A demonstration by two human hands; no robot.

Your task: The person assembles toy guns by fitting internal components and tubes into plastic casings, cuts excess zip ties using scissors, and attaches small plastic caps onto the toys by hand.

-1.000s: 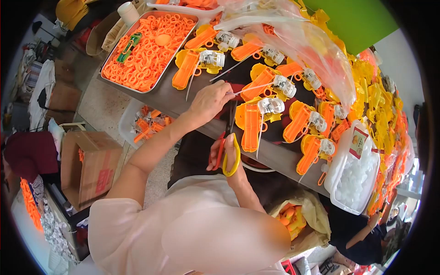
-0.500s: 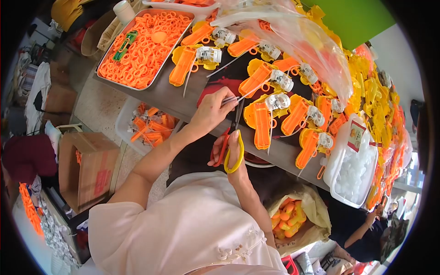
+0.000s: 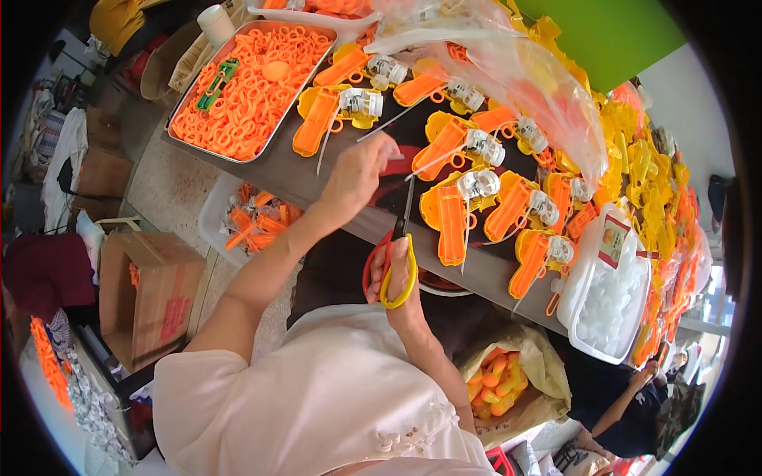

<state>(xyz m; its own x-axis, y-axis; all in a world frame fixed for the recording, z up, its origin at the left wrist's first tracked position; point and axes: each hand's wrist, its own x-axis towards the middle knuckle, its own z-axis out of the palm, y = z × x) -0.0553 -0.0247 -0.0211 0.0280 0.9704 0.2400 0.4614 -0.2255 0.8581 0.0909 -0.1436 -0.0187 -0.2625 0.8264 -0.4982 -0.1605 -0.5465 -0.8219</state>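
Observation:
My right hand point(image 3: 399, 287) is wrapped round the red and yellow handles of the scissors point(image 3: 402, 230), whose blades point up over the table edge. Beyond it, my left hand point(image 3: 357, 181) is raised over the table with its fingers bent together; whatever is between them is too small to make out. A thin white strip point(image 3: 438, 162) lies across an orange and yellow toy piece point(image 3: 442, 148) with a clear part. Just right of the blades is another such piece point(image 3: 451, 226). One more point(image 3: 317, 120) lies left of my left hand.
A metal tray point(image 3: 279, 131) of orange rings is at the upper left. A white tub point(image 3: 570, 301) of whitish pieces stands at the table's right end. Clear plastic film point(image 3: 548, 87) covers yellow parts behind. Below are a sack point(image 3: 548, 381), a cardboard box point(image 3: 155, 297) and a seated person point(image 3: 603, 397).
My left hand has risen slightly and moved off the white strip it pinched earlier. The scissors in my right hand have shifted a little left and down.

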